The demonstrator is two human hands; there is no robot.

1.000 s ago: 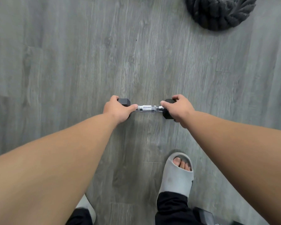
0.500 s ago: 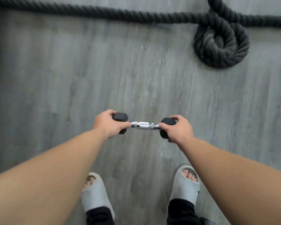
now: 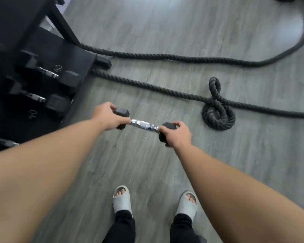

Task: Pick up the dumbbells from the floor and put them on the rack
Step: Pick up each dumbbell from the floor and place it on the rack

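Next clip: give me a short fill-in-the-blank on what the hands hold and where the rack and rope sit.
1. The left hand and right hand each grip one black ____ of the dumbbell.
2. The dumbbell's bare middle handle is made of ____.
3. The rack stands on the person's ____ side.
4. The rope lies on the ____.

Missing words: head; metal; left; floor

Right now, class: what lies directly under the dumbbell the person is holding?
Under the dumbbell, gripped at its ends by the left hand and right hand, only bare grey floor shows; the hands hide small patches.
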